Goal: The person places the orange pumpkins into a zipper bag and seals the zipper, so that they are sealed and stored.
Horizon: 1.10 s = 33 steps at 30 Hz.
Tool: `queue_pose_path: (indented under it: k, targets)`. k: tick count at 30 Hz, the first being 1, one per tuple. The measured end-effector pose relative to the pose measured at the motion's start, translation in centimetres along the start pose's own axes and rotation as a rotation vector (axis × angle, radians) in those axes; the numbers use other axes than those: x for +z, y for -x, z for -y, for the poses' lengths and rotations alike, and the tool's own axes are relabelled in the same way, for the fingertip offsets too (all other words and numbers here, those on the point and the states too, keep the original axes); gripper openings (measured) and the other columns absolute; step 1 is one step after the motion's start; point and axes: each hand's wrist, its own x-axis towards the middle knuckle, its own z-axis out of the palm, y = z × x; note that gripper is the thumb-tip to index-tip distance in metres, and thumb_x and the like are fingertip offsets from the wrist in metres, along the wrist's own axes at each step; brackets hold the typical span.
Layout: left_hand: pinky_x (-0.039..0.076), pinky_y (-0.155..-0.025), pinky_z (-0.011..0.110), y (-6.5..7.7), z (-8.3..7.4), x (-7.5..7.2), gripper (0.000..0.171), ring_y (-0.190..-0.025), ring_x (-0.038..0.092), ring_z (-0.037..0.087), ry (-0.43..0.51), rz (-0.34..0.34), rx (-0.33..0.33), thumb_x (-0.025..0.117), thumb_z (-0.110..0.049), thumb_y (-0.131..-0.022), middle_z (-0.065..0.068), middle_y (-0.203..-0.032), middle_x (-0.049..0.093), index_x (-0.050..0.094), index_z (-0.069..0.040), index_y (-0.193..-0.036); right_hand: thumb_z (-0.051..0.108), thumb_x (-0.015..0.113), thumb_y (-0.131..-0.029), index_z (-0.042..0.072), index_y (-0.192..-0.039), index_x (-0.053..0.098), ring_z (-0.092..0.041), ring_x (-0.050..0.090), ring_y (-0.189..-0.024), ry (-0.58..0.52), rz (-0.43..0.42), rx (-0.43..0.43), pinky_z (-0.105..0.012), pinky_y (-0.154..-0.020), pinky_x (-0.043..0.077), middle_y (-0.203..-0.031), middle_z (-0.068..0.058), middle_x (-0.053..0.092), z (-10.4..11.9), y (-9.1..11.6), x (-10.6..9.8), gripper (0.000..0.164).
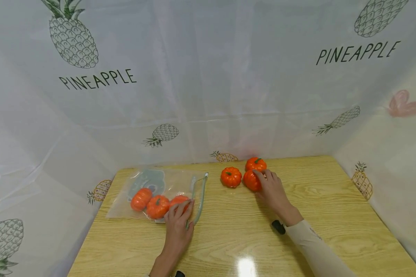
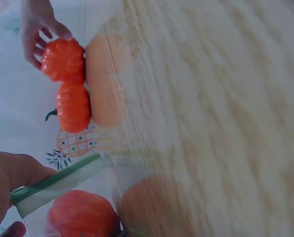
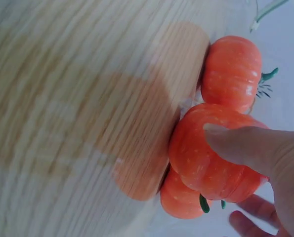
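Observation:
My right hand (image 1: 272, 191) grips a small orange toy pumpkin (image 3: 213, 153), with the thumb laid across its ribbed side. Two more toy pumpkins touch or nearly touch it: one with a green stem to its left (image 1: 231, 177) and one behind (image 1: 255, 164). On the left lies a clear zip bag (image 1: 183, 179) with a green zip strip (image 2: 63, 181) at its open right end. My left hand (image 1: 178, 223) holds the bag by that end, fingers over a toy pumpkin (image 2: 85, 215) just inside. Two other pumpkins (image 1: 157, 207) (image 1: 141, 199) lie deeper in the bag.
The wooden table (image 1: 235, 227) carries everything. A white curtain (image 1: 208, 96) printed with pineapples hangs behind the table and on both sides. The bag and the loose pumpkins are near the back edge. Black wrist gear (image 1: 278, 227) shows by the right sleeve.

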Motion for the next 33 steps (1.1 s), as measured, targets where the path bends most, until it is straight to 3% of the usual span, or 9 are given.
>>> queue_pose_path:
  k: [8, 18, 24, 33]
  targets:
    - [0.039, -0.087, 0.057, -0.1, -0.1, -0.1, 0.08, -0.117, 0.054, 0.036, 0.0, 0.01, -0.009, 0.091, 0.017, -0.058, 0.009, -0.133, 0.067, 0.072, -0.001, -0.134, -0.007, 0.088, -0.071, -0.004, -0.136, 0.057, -0.051, 0.055, -0.127, 0.001, 0.016, 0.005, -0.068, -0.103, 0.045, -0.133, -0.025, 0.063, -0.4, -0.5, 0.1, 0.072]
    - [0.039, -0.087, 0.057, 0.0, -0.1, 0.0, 0.081, -0.117, 0.054, 0.036, -0.009, 0.015, -0.009, 0.092, 0.017, -0.058, 0.008, -0.134, 0.067, 0.072, -0.001, -0.134, 0.003, 0.098, -0.066, 0.0, -0.136, 0.061, -0.052, 0.056, -0.118, 0.034, -0.036, -0.06, -0.068, -0.097, 0.047, -0.129, -0.024, 0.062, -0.3, -0.1, 0.2, 0.079]
    - [0.039, -0.087, 0.057, -0.1, -0.1, 0.0, 0.082, -0.117, 0.054, 0.035, -0.016, 0.019, -0.008, 0.092, 0.016, -0.058, 0.008, -0.135, 0.067, 0.072, -0.002, -0.135, 0.009, 0.101, -0.063, -0.001, -0.136, 0.06, -0.051, 0.056, -0.121, 0.025, 0.006, -0.006, -0.067, -0.101, 0.046, -0.13, -0.023, 0.064, 0.0, 0.3, -0.4, 0.084]
    - [0.039, -0.087, 0.058, -0.2, -0.2, -0.2, 0.08, -0.117, 0.054, 0.036, -0.016, 0.021, -0.009, 0.092, 0.016, -0.058, 0.008, -0.134, 0.067, 0.072, -0.002, -0.134, 0.015, 0.103, -0.062, -0.002, -0.141, 0.059, -0.049, 0.058, -0.116, -0.04, -0.001, 0.019, -0.065, -0.093, 0.051, -0.128, -0.022, 0.066, 1.3, 1.5, -1.7, 0.092]
